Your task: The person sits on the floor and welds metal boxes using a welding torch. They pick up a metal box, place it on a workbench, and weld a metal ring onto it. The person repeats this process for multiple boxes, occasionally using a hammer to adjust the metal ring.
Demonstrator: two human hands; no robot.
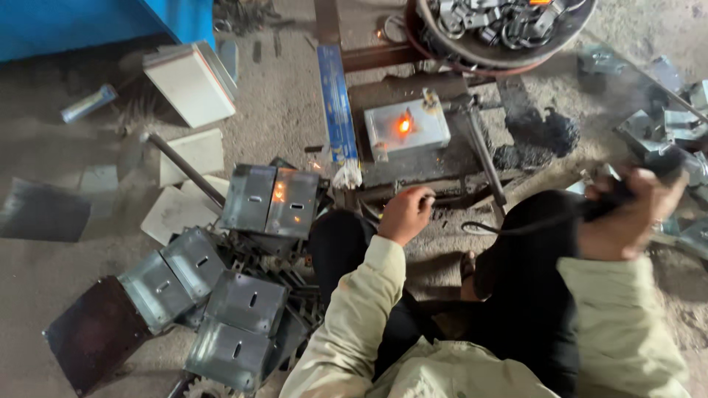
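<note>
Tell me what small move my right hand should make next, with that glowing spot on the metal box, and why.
Probably swing the right hand back toward the small metal box. That hand holds a dark handle with a cable well off to the side, while an orange spot glows on the box top. The left hand rests by the dark metal frame below the box, so only the tool is away.

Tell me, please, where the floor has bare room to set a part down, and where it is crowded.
Bare floor lies between the white rectangular box and the blue flat bar. Another patch lies at far left, below the dark flat sheet. It is crowded at the heap of grey slotted metal plates beside the left hand.
</note>
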